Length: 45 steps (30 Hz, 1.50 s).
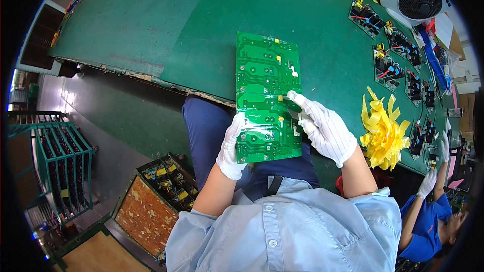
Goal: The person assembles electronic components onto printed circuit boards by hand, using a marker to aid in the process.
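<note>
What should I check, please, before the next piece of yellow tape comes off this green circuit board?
1. Board held steady: ok. The left hand holds the green circuit board by its left edge.
2. Fingers on the tape: ok. The right hand has its fingertips at a yellow tape tab.
3. Firm grip on the tab: cannot tell, the glove hides it.
4. Tape left to remove: not ok. More yellow tabs show on the board.
5. Support: ok. The far end rests on the green table; the near end overhangs the lap.
6. Scrap kept apart: ok. The yellow tape pile lies to the right.
</note>
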{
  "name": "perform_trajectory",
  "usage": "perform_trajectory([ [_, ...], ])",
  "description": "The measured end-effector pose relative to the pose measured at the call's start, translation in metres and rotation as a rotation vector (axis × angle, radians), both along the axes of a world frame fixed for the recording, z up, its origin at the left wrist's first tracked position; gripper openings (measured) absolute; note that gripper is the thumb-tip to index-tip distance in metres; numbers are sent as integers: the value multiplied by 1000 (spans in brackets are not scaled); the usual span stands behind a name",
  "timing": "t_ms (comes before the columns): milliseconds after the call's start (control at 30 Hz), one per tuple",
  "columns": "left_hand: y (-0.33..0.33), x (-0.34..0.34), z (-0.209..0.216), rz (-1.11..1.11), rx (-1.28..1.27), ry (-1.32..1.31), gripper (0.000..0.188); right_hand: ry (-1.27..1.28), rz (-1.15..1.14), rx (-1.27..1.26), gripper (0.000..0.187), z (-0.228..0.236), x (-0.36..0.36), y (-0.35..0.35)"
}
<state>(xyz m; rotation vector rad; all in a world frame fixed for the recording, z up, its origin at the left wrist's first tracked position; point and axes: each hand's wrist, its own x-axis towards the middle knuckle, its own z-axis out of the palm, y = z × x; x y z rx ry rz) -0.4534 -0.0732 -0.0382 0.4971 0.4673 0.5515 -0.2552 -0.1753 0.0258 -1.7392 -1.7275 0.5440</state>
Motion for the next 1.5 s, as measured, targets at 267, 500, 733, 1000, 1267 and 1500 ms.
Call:
perform_trajectory([
  [267,-2,0,-5,14,-94,-54,43,-142,15,25,51,-1,-9,-15],
  [500,-5,1,-3,34,-33,3,42,-91,-9,-106,56,3,-16,-12],
  [733,0,-2,-9,21,-137,-42,40,-170,56,27,46,-8,-16,-7],
  [1000,-2,-1,-7,50,-73,-46,42,14,-144,145,45,-7,-14,7],
  [1267,-2,-1,-3,38,-103,-22,43,-277,-118,-36,48,-1,-20,14],
  [1500,-2,-2,-1,50,-106,-86,39,-197,-207,119,19,-10,-16,12],
])
